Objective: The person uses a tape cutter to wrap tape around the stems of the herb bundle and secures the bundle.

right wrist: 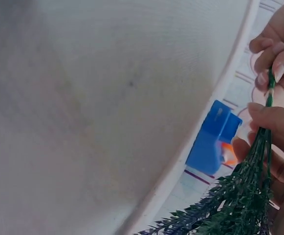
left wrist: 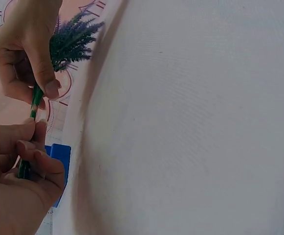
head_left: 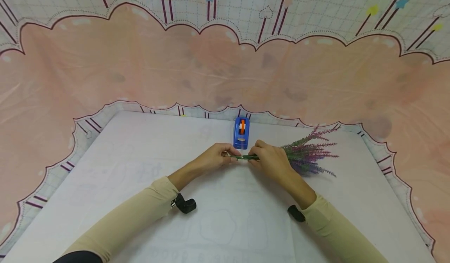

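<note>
A bunch of artificial lavender (head_left: 313,151) with purple and pink heads lies sideways above the table, its heads pointing right. My left hand (head_left: 218,155) pinches the stem ends between thumb and fingers. Higher up the green stems, my right hand (head_left: 272,161) grips the bunch just below the leaves. A short piece of bare stems shows between the two hands, and a pale band wraps them there in the right wrist view. Just beyond the hands stands a blue tape dispenser (head_left: 241,133) with an orange hub, close to the stems.
The white table (head_left: 183,216) spreads out under both arms. A patterned cloth (head_left: 175,67) with peach and checked areas hangs behind it and shows around its edges. Black camera mounts (head_left: 185,203) sit at both wrists.
</note>
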The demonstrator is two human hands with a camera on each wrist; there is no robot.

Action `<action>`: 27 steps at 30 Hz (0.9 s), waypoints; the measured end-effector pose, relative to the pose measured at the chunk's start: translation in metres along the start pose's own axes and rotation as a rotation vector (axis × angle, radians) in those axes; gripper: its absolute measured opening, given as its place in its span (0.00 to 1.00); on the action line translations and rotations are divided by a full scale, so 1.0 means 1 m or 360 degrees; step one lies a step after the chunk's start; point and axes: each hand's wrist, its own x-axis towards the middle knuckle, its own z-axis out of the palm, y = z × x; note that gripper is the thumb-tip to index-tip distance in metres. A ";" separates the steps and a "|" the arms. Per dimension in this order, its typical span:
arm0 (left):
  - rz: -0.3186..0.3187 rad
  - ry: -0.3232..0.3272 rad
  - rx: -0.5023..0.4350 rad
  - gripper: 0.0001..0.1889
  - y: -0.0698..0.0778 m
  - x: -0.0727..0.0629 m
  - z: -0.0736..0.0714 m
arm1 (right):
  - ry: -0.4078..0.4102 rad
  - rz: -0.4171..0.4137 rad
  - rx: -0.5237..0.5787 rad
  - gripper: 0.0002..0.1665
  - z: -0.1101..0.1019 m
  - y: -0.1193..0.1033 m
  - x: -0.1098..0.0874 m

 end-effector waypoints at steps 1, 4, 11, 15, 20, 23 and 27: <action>-0.0011 0.0000 -0.0012 0.10 0.000 0.000 0.000 | 0.0005 0.0000 0.0001 0.09 0.000 0.000 0.000; -0.0025 0.0002 -0.0044 0.10 0.001 0.000 -0.001 | -0.0001 0.0015 0.0014 0.09 0.000 0.000 0.000; -0.0033 -0.0007 -0.0107 0.10 0.004 0.000 -0.003 | 0.0014 0.0012 -0.0024 0.12 -0.002 -0.001 0.000; -0.0026 -0.0009 -0.0106 0.10 0.004 0.000 -0.004 | 0.0060 -0.0016 -0.0069 0.14 -0.002 -0.001 0.000; -0.0013 0.0018 -0.0044 0.10 0.002 0.001 -0.005 | 0.0086 -0.0042 -0.0073 0.12 -0.002 -0.001 0.000; -0.0007 0.0032 -0.0007 0.11 0.001 0.001 -0.006 | 0.0088 -0.0051 -0.0067 0.10 -0.002 -0.001 0.001; 0.0007 0.0043 0.0030 0.11 0.003 0.001 -0.006 | 0.0100 -0.0055 -0.0068 0.07 -0.002 -0.001 0.001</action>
